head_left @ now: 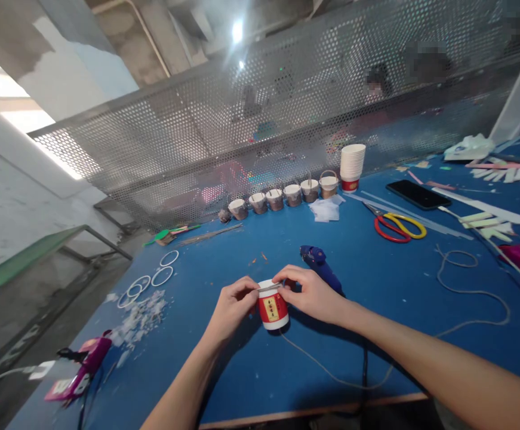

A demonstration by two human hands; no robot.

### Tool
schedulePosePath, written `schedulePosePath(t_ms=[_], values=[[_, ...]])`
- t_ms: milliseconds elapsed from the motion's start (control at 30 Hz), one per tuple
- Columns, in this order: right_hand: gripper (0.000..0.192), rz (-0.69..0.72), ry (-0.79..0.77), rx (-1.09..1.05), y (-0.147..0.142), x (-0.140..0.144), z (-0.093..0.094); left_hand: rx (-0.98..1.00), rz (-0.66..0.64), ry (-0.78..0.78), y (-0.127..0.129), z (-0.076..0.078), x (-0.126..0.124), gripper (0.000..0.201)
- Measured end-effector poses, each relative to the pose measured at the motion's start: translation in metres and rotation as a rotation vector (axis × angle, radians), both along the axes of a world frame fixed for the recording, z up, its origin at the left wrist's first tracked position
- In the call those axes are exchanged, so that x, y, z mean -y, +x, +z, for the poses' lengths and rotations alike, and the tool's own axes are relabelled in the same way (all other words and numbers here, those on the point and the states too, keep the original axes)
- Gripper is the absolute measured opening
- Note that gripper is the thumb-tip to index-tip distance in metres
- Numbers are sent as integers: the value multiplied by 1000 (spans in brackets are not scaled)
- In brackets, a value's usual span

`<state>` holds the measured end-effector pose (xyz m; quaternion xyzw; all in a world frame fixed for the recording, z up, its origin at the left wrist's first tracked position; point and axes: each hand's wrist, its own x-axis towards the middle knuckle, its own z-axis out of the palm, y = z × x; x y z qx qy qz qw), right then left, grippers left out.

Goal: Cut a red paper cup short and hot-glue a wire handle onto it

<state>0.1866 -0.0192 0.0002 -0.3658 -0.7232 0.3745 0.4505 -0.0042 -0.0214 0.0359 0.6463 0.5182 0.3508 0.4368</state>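
Desk point(376, 263): blue top, backed by a perforated metal screen point(286, 101) along the far edge.

Far edge, middle: stack of white cups point(352, 161), red cup at the bottom. Left of it, a row of six small brown-wrapped cups point(283, 197), several with looped handles; these look finished. White scraps point(326, 209) just beside the row.

Right half: phone point(418, 194), scissors point(396, 227) with red and yellow handles, loose cord point(470, 286). Paper strips and cut-outs toward the far right corner.

Left half: white rings point(152, 278), apparently cut cup rims, and a heap of white shreds point(141, 316). Pink tool point(83, 364) at the near left corner, cord attached.

Near edge, middle: red cup point(273, 307) stands upright on the desk, still showing its red print, unwrapped. Blue glue gun point(320, 266) lies just behind the right hand.

Left hand point(233, 304): grip closed on the cup's left side at the rim, thumb and fingers pinching. Right hand point(311, 292): grip closed on a thin pale strip point(270, 288) laid across the cup's mouth, fingertips touching the rim.

Progress, judged: six pieces done, one early in hand, stack of blanks remaining.
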Motion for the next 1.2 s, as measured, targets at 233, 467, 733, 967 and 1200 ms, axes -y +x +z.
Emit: schedulePosePath(t_ms=[233,467,733,967,1200], values=[[13,13,30,21,-3,3,0,-68,28,21,3,-5,1,36],[15,14,24,0,0,2,0,117,16,-136,-3,-8,0,55],[16,-337,501,146,-4,12,0,251,-15,-203,3,-6,3,43],[18,-372,543,371,-13,15,1,172,-79,-104,12,0,12,15],[25,-435,656,471,-17,16,5,2,-142,6,12,1,15,19]])
